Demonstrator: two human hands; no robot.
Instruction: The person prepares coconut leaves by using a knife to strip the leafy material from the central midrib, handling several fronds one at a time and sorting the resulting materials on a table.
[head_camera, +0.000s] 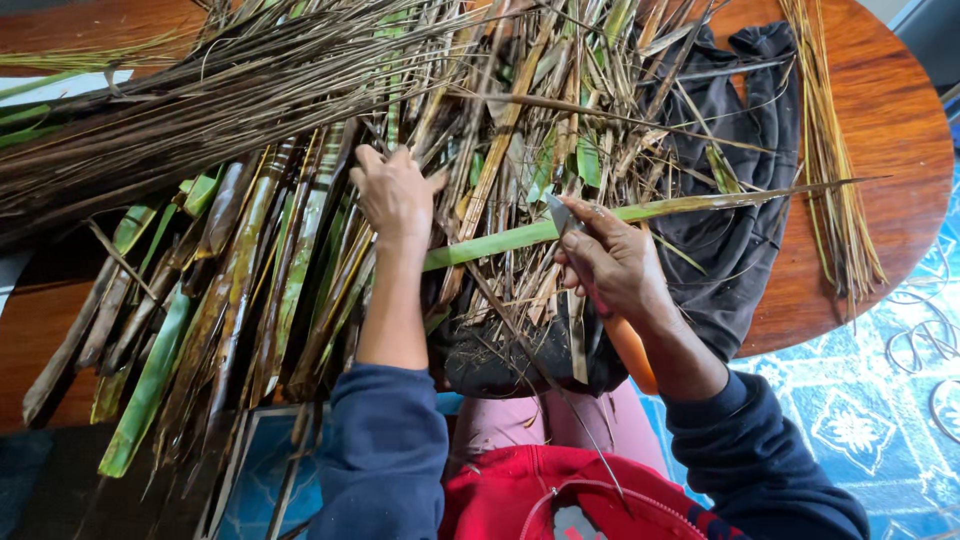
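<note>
We see a long green leaf strip (600, 218) running almost level across the middle of the view, from just under the left wrist out past the right hand to a thin point over the wooden table (880, 120). The right hand (615, 265) is curled into a fist around an orange-handled knife (620, 330), thumb on top, and the short blade meets the strip just above the knuckles; the orange handle sticks out below the wrist. That forearm comes up from the lower right in a dark blue sleeve.

The left hand (395, 195) reaches straight forward, palm down, fingers bent and dug into the heap of dry stalks (500, 110) just beyond the near end of the strip. We cannot tell whether those fingers actually pinch the strip itself or only the stalks around it.

To the left of the left hand lies a row of broad green and brown leaf sheaths (240, 290), side by side, and above them a thick bundle of thin dark ribs (200, 100). To the right of the knife hand a dark cloth (740, 200) is draped over the table, under the strip's tip, and farther right a loose bunch of pale straw (835, 170) lies on the wood. Below the table's edge, blue patterned floor tiles (850, 420) show.
</note>
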